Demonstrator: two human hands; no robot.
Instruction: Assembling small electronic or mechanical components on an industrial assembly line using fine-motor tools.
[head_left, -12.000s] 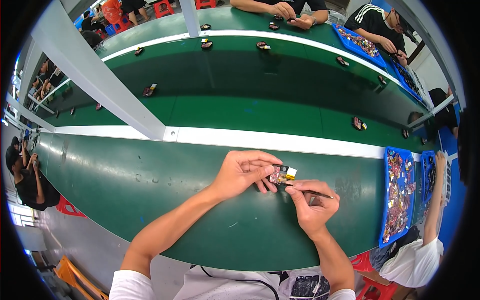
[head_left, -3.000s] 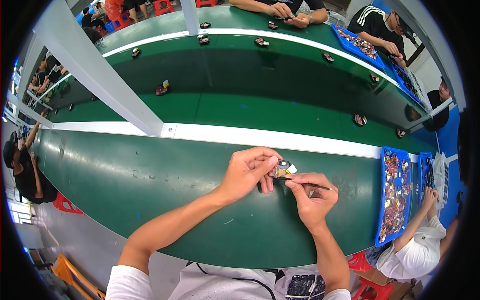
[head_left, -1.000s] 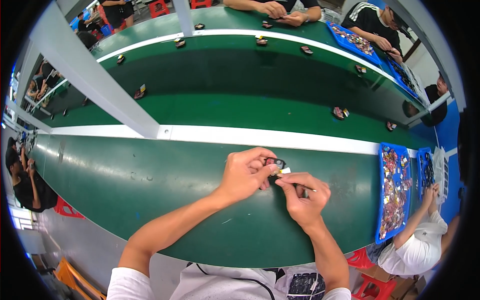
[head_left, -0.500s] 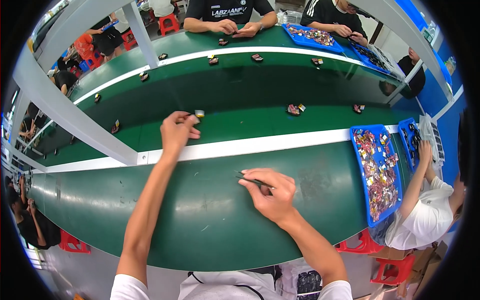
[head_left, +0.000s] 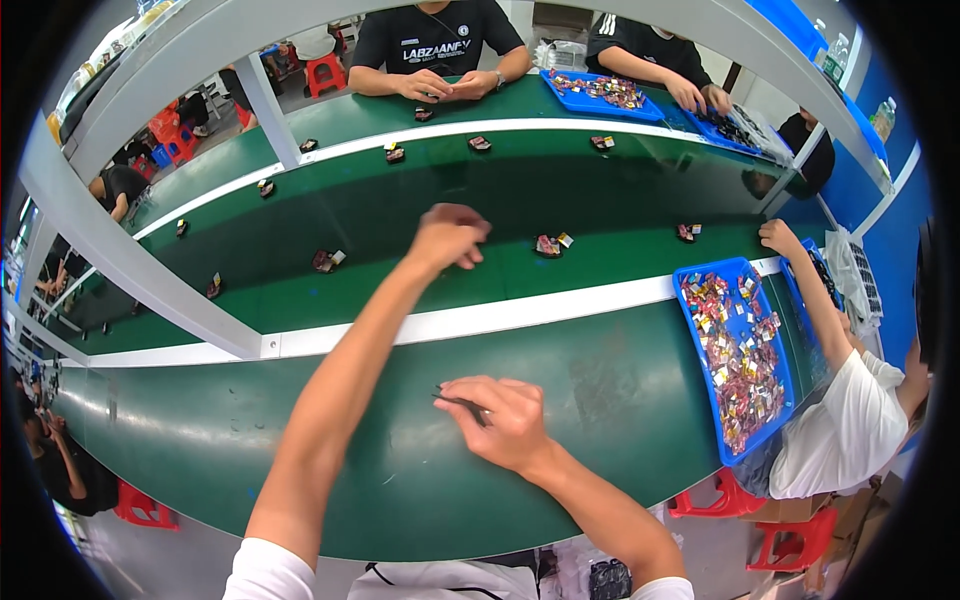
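The white rail (head_left: pixel 500 317) ran between the green table (head_left: pixel 300 440) on its near side and a green strip (head_left: pixel 620 268) on its far side. The left hand (head_left: pixel 458 240) hung past the white rail, over the strip, blurred, its fingers curled; whether it gripped anything could not be told. Beyond the white rail, just right of that hand, lay a small dark assembly (head_left: pixel 548 246) with reddish and white parts, and a similar dark piece (head_left: pixel 327 261) lay to the hand's left. On the near side of the white rail, above the table, the right hand (head_left: pixel 502 415) was closed around black tweezers (head_left: pixel 458 401), their tips pointing left. A blue tray (head_left: pixel 706 385) heaped with small reddish parts stood at the white rail's right portion, overlapping it in view. A co-worker's hand (head_left: pixel 780 238) reached past the white rail's right end.
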